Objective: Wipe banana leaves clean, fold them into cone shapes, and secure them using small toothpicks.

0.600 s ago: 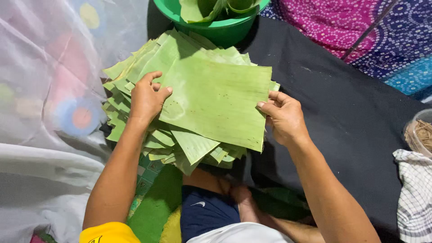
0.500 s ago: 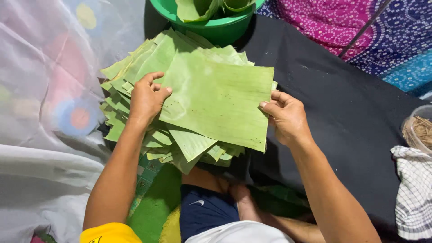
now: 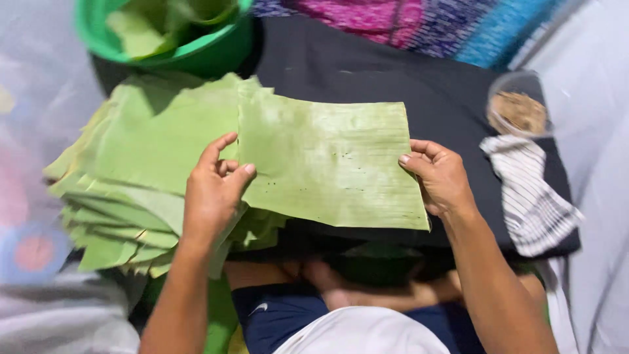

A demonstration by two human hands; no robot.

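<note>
Left hand (image 3: 213, 190) and right hand (image 3: 440, 176) pinch opposite edges of the leaf (image 3: 331, 160), mid-frame, just right of the leaf stack (image 3: 131, 177). Best kept taut and level, lifted evenly to avoid tearing.

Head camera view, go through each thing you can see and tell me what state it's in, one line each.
Top leaf: flat, held at both side edges, lifted partly off the pile.
Leaf pile: stacked unevenly, edges fanned out.
Green bowl: holds folded leaves.
Clear container: open, brown stuff inside.
Striped cloth: crumpled over the black mat's edge.
Black mat: spread flat.
Left hand: pinching the leaf's left edge.
Right hand: gripping the right edge.
</note>
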